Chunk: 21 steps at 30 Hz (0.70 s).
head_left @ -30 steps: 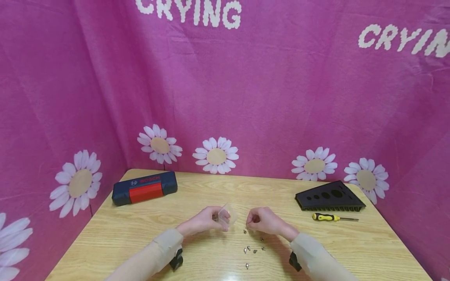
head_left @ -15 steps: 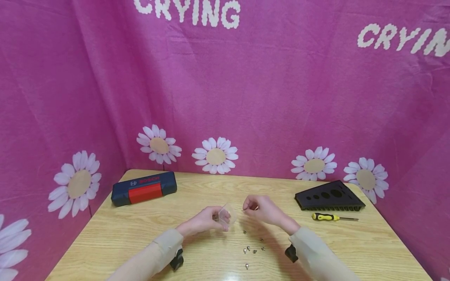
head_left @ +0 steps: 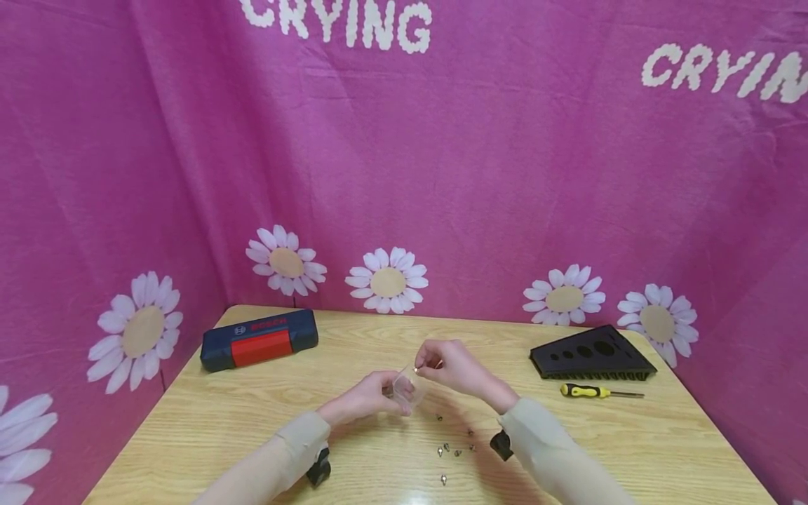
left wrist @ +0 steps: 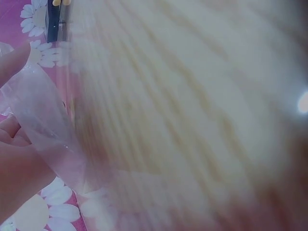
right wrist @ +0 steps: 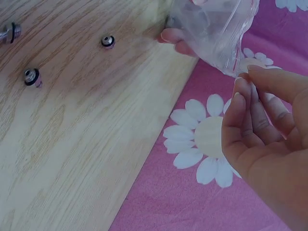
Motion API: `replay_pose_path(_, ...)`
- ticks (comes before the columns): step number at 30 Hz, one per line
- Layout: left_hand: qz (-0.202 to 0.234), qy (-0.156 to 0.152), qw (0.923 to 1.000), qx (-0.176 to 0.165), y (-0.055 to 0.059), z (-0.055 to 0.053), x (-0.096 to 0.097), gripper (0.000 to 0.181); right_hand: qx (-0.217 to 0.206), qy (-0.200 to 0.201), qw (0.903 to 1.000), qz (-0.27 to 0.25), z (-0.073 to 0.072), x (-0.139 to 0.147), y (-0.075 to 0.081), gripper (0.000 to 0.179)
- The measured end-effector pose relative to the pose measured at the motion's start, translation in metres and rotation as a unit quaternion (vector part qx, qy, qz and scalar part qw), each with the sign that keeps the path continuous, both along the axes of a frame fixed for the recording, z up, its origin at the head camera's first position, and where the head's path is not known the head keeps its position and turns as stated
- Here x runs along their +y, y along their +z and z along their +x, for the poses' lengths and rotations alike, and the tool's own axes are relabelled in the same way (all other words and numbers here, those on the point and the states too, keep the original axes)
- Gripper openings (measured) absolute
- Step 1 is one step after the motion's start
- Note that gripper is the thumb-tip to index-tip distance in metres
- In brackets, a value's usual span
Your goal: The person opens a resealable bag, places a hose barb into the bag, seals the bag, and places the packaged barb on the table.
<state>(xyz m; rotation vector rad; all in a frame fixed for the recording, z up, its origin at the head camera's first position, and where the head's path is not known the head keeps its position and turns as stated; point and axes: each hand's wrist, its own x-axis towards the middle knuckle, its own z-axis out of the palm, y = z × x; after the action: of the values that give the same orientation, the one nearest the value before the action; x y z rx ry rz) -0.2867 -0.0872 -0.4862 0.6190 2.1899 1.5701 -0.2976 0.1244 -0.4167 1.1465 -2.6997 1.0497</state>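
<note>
My left hand [head_left: 366, 398] holds a clear plastic zip bag [right wrist: 216, 33] above the middle of the table, thumb on one side and fingers on the other. Its film looks hazy in the left wrist view, beside the thumb and curled fingers. My right hand [head_left: 456, 366] is at the bag's upper edge, thumb and fingertips pinched together. A tiny bright metal piece [head_left: 416, 369] shows at those fingertips, mostly covered by them. Below the hands lie several small metal fittings [head_left: 440, 451]; up close, one fitting [right wrist: 32, 77] has a dark ring around it.
A dark blue and red Bosch case [head_left: 260, 341] lies at the table's back left. At the back right are a black tapered holder with round holes [head_left: 583, 354] and a yellow and black screwdriver [head_left: 587, 391]. A pink flowered cloth [head_left: 473, 175] hangs behind the wood table [head_left: 366, 470].
My right hand has risen from the table among the fittings and moved left to the bag's edge, carrying the tiny metal piece. My left hand and the bag have stayed nearly still.
</note>
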Motion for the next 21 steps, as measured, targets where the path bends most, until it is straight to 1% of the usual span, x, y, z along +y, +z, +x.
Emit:
replay_pose_path(9,-0.015,-0.002,0.9997,0.019,0.0,0.0,-0.001,0.028,0.001,0.012,0.9999,0.01,0.003,-0.005,0.002,0.005)
replay_pose_path(14,-0.014,0.001,0.9999,0.01,0.0,0.0,-0.001,0.028,-0.003,0.011,0.9999,0.001,0.003,-0.001,0.001,0.004)
replay_pose_path(19,-0.007,0.004,1.0,-0.002,-0.001,-0.001,-0.001,0.03,-0.016,-0.003,0.9998,-0.008,0.004,0.013,-0.001,0.004)
replay_pose_path(21,-0.007,0.007,0.9999,-0.005,-0.002,-0.001,-0.001,0.03,-0.013,-0.009,0.9998,-0.007,0.004,0.02,-0.003,0.005)
